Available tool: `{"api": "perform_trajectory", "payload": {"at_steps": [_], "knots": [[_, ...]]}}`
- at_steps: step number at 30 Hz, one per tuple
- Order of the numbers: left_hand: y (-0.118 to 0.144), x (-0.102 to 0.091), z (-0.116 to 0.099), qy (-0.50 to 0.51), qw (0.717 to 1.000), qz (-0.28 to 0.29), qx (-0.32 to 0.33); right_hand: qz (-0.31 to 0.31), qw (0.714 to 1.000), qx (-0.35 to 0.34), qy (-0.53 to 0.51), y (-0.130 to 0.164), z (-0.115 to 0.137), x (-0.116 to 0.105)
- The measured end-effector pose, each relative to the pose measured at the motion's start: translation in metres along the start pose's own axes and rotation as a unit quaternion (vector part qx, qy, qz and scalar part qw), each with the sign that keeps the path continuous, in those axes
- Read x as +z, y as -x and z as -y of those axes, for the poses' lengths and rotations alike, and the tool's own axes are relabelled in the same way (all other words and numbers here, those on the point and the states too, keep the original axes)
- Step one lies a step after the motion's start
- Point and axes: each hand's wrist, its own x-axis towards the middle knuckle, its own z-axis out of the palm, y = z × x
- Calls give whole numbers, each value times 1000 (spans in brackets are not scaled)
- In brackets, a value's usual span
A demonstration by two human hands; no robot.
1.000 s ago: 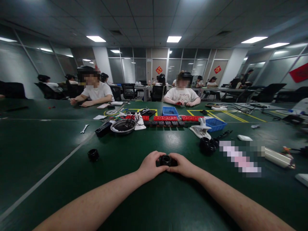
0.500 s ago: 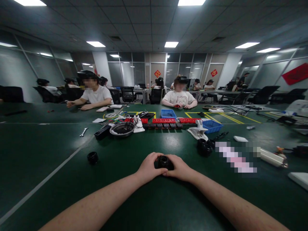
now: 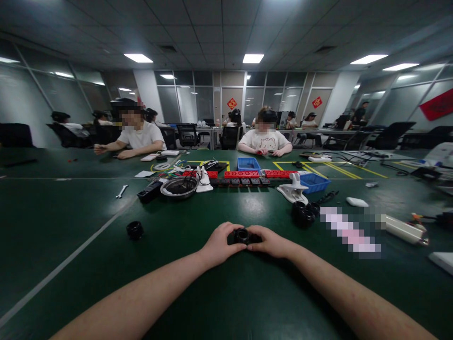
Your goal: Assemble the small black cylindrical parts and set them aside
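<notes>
Two bare arms reach out over the green table [image 3: 71,208]. The left hand [image 3: 219,243] and the right hand [image 3: 271,242] meet in the middle, low on the table. Between them sits a small black part [image 3: 243,235] with a round hole on top. The fingers of both hands curl in and press on its sides, the left hand on its left, the right hand on its right. The part shows only in the gap between the two hands. The tips of the fingers are hidden behind it, so it is hard to tell how they hold the far side.

A bit farther, to the left, one black ring [image 3: 135,230] lies alone, well apart from the hands. To the right lies a bunch of black rings [image 3: 305,212], close together. Near them is a white clip [image 3: 293,189] and a blue tray [image 3: 314,182].

Past that, a round metal bowl [image 3: 179,186] stands by a row of red blocks [image 3: 243,174]. A small wrench [image 3: 122,191] lies off to the left.

At the far side of the table sit two people in white shirts, one on the left [image 3: 138,137] and one in the middle [image 3: 264,140], with their hands on the table.
</notes>
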Motion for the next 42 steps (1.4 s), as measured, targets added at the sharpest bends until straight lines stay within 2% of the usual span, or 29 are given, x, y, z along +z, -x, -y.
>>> {"api": "perform_trajectory", "payload": {"at_steps": [5, 10, 13, 15, 18, 21, 24, 28, 32, 37, 42], "knots": [[-1, 2, 1, -3, 999, 3, -35, -55, 996, 70, 17, -2, -2, 8], [0, 6, 2, -13, 996, -47, -75, -146, 964, 131, 180, -7, 2, 25], [0, 6, 3, -9, 996, -44, -71, -173, 948, 143, 226, -8, 4, 32], [0, 4, 3, -1, 998, -23, -58, -181, 954, 124, 204, -6, 5, 32], [0, -1, 2, 11, 999, 16, -31, -144, 978, 54, 144, 0, 7, 21], [0, -4, 1, 31, 998, 47, -11, -45, 993, -3, 109, 5, 9, 5], [0, -5, 2, 44, 997, 66, -7, 17, 997, -10, 81, 7, 11, -6], [0, -4, 3, 49, 996, 75, -5, 43, 996, -26, 72, 5, 10, -9], [-1, -3, 3, 45, 996, 73, -2, 23, 996, -13, 84, 2, 5, -5], [-1, -2, 3, 31, 998, 62, -1, -31, 991, 23, 128, 1, 1, 3], [0, 4, 4, 14, 999, 18, -26, -105, 967, 60, 223, -1, 2, 18]]}}
